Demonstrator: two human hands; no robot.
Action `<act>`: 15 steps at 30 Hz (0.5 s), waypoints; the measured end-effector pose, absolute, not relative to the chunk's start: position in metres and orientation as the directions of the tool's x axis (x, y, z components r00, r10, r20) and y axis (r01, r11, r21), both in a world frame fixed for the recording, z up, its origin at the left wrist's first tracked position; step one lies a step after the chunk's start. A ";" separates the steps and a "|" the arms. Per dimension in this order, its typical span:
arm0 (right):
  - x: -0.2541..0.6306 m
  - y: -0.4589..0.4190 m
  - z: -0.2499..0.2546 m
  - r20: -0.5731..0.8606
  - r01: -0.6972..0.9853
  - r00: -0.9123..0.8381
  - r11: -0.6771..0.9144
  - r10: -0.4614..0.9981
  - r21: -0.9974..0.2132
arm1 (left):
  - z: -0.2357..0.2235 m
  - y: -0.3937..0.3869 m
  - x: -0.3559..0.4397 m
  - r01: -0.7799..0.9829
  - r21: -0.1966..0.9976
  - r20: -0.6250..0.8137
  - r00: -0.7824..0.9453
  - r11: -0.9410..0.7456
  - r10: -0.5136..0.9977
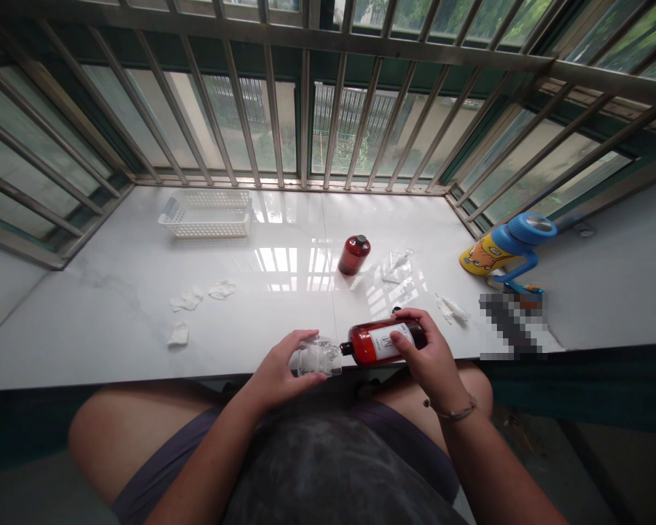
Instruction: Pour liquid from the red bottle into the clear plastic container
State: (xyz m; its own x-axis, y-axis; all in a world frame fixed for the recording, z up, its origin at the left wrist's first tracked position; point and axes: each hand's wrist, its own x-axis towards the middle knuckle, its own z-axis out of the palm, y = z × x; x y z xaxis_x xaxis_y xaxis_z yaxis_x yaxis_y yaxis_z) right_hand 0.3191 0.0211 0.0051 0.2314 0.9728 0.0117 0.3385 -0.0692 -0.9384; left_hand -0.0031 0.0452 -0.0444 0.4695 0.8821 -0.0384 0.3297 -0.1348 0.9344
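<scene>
While the right hand (425, 348) grips a red-filled bottle (372, 343), left hand (287, 367) pinching clear container (318, 356)

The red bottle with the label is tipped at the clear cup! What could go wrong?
The labelled red bottle might dribble past the clear cup, perhaps onto the lap, since both are at the counter's edge. The cup might also slip from the left hand.

M (385, 342) (sideways), white label (378, 350), red bottle (362, 345)

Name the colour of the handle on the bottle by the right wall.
Blue handle, best seen in the head view.
</scene>
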 end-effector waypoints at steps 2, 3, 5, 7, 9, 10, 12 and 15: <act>0.319 0.021 0.005 0.017 0.344 0.234 -0.066 0.972 -0.937 | -0.045 0.045 -0.003 0.333 0.933 -0.041 0.472 -0.135 0.881; 0.319 0.021 0.005 0.020 0.345 0.236 -0.064 0.972 -0.936 | -0.045 0.045 -0.004 0.334 0.933 -0.041 0.472 -0.136 0.881; 0.319 0.021 0.005 0.023 0.343 0.239 -0.062 0.971 -0.937 | -0.045 0.045 -0.004 0.336 0.932 -0.041 0.473 -0.138 0.880; 0.318 0.021 0.005 0.022 0.340 0.240 -0.063 0.970 -0.938 | -0.046 0.045 -0.004 0.340 0.929 -0.039 0.476 -0.143 0.879; 0.318 0.021 0.006 0.020 0.339 0.241 -0.065 0.970 -0.938 | -0.047 0.045 -0.004 0.345 0.927 -0.039 0.477 -0.146 0.878; 0.318 0.021 0.006 0.020 0.339 0.241 -0.065 0.970 -0.938 | -0.047 0.045 -0.004 0.346 0.927 -0.040 0.479 -0.147 0.877; 0.318 0.021 0.006 0.017 0.338 0.241 -0.067 0.970 -0.939 | -0.049 0.045 -0.004 0.348 0.926 -0.042 0.480 -0.145 0.876; 0.319 0.021 0.006 0.012 0.337 0.237 -0.071 0.972 -0.939 | -0.051 0.045 -0.005 0.350 0.926 -0.050 0.481 -0.139 0.875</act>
State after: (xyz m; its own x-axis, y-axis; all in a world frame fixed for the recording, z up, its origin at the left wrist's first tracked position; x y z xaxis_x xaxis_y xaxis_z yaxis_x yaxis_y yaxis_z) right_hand 0.3187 0.0211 0.0058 0.2367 0.9715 0.0118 0.3374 -0.0708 -0.9387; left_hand -0.0050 0.0453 -0.0508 0.4808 0.8754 -0.0503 0.3500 -0.1390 0.9264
